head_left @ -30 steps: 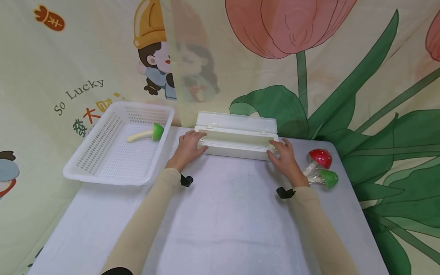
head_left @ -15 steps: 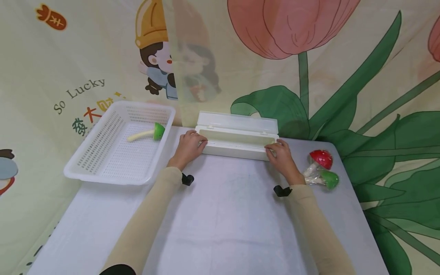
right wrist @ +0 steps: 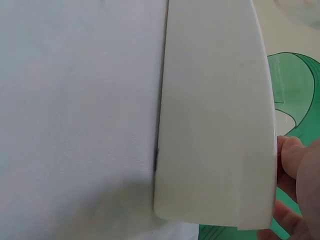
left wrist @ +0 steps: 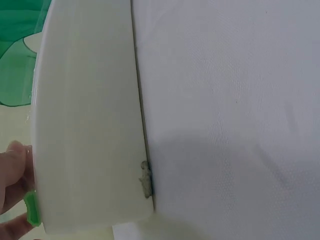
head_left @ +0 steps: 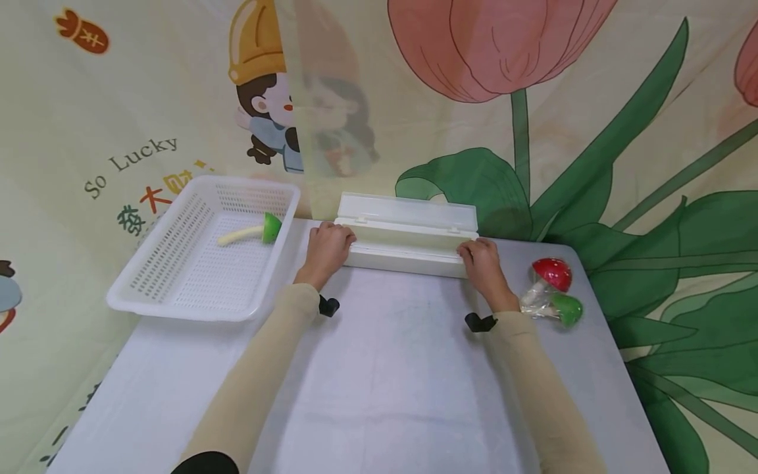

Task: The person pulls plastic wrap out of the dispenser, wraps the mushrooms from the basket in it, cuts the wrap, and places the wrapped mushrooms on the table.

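A long white plastic box (head_left: 408,263) stands against the back wall, its clear lid (head_left: 408,212) tipped back upright behind it. My left hand (head_left: 327,253) grips the box's left end with curled fingers. At the opposite end, my right hand (head_left: 485,266) holds the corner in the same way. The left wrist view shows a small green tab (left wrist: 32,207) by the fingertips at the rim. In the right wrist view, the box's plain front wall (right wrist: 215,115) hides part of the fingers (right wrist: 292,155). Inside the box, nothing shows.
Left of the box stands a white perforated basket (head_left: 183,314) with a green-capped toy mushroom (head_left: 243,234) in it. To the right lie a red-capped toy mushroom (head_left: 552,273) and a green-capped one (head_left: 566,309), partly in clear wrapping. A printed curtain hangs behind the table (head_left: 379,382).
Both hands have gone from spread fingers at the box's ends to curled fingers gripping its corners. The box, lid, basket and mushrooms have stayed in place.
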Tool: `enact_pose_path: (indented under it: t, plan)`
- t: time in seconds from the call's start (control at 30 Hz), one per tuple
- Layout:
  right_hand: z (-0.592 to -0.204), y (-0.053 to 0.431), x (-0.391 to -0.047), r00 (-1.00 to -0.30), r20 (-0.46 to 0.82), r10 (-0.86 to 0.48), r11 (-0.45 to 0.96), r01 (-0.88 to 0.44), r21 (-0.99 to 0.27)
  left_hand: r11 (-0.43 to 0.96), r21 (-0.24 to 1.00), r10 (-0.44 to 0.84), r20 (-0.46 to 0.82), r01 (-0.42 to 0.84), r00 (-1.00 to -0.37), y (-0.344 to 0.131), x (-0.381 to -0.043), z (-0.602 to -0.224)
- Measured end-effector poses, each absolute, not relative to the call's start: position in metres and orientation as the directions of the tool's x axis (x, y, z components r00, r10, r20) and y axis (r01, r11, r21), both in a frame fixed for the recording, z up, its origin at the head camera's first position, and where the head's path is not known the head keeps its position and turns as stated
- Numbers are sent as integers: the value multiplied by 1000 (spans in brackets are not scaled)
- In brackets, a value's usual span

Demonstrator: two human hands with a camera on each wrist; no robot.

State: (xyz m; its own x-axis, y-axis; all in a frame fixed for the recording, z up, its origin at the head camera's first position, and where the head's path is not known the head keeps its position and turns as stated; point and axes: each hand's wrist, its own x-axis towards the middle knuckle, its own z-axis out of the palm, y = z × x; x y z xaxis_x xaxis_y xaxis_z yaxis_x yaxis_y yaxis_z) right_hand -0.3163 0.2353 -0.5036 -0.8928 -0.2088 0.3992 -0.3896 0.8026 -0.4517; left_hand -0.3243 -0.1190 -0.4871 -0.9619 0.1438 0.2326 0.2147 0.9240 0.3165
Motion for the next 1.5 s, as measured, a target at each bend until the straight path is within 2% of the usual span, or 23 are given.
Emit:
enact_pose_path:
  t: [0.17,0.57,0.87,1.03,1.27,1.5]
  plan:
    - [-499,236,-318,-884,428,-187,766,-404,-500,910,343,140,277,234,-951,-119,-323,-483]
    - [-489,240,-311,-877,452,-165,727,-418,-546,821,417,218,401,389,-890,-125,-322,-478]
    - [-488,241,-302,-871,462,-168,695,-437,-571,754,542,227,313,370,-922,-131,-316,-477]
    - [-489,243,-300,-859,483,-169,692,-453,-563,735,537,232,375,414,-898,-133,-315,-479]
    - [-488,246,-301,-816,558,-150,694,-489,-528,752,463,256,449,468,-856,-137,-315,-479]
    - [-483,247,-301,-821,557,-121,716,-461,-525,753,440,267,477,490,-838,-138,-312,-473]
